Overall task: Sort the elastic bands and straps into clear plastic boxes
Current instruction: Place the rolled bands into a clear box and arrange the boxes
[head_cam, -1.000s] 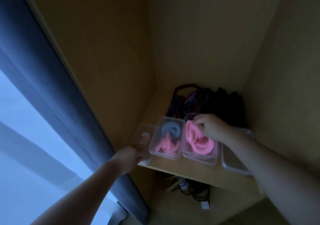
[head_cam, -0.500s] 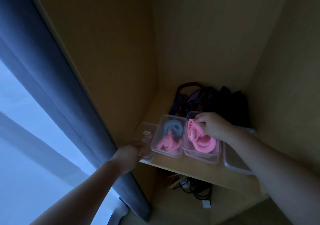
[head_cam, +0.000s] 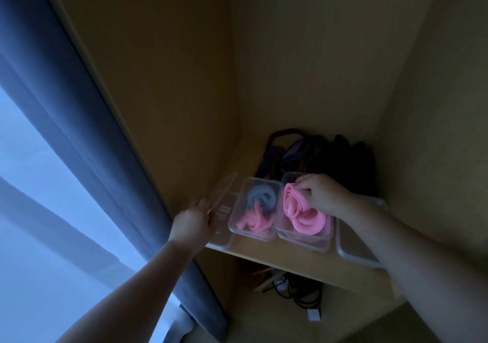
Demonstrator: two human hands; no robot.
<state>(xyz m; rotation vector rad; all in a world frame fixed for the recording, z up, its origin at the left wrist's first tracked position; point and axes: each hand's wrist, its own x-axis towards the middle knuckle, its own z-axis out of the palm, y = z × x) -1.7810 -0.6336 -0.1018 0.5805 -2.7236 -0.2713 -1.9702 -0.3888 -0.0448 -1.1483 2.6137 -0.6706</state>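
Two clear plastic boxes sit side by side on a wooden shelf (head_cam: pixel 290 259). The left box (head_cam: pixel 239 228) holds a grey band (head_cam: pixel 260 193) and thin pink bands (head_cam: pixel 253 221). The right box (head_cam: pixel 303 241) holds a wide pink band (head_cam: pixel 303 217), and my right hand (head_cam: pixel 320 193) is closed on its upper folds. My left hand (head_cam: pixel 191 222) grips a clear lid (head_cam: pixel 223 192), tilted up at its far end, over another clear box (head_cam: pixel 221 241) at the shelf's left end.
A pile of dark straps and a black bag (head_cam: pixel 322 158) lies at the back of the shelf. A clear lid or box (head_cam: pixel 353 250) rests right of the boxes. A blue curtain (head_cam: pixel 87 136) hangs on the left. Cables and a plug (head_cam: pixel 301 292) lie below the shelf.
My left hand has taken the clear lid at the left end and tipped it upward. My right hand stays on the wide pink band in the right box.
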